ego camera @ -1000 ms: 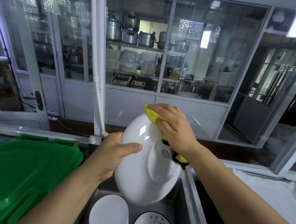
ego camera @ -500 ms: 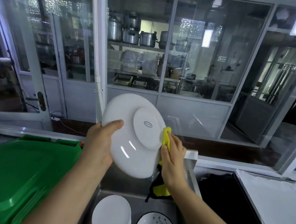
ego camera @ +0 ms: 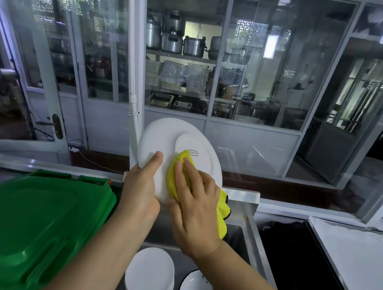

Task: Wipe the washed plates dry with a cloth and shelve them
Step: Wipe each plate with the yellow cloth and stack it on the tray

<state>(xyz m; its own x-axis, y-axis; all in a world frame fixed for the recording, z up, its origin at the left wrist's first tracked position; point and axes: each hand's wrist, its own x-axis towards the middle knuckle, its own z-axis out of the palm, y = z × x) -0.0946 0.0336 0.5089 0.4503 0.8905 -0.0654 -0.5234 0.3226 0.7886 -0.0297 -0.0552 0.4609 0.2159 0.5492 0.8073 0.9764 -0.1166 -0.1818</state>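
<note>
Above the sink [ego camera: 251, 233], the left hand [ego camera: 142, 186] grips the plate [ego camera: 164, 138] by its rim (underside facing us); the right hand [ego camera: 193, 203] presses flat fingers onto the cloth [ego camera: 175, 175]. Best to sweep outward, rotating the plate.

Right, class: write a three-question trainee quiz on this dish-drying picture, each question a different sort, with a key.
1. True or false: the right hand presses the yellow microfibre cloth on the round white ceramic plate.
2. Which side of that plate faces the camera? A) underside B) eating surface
3. Fill in: the left hand grips the plate's ___ edge.

Key: 1 true; 2 A; 3 lower left.
</note>
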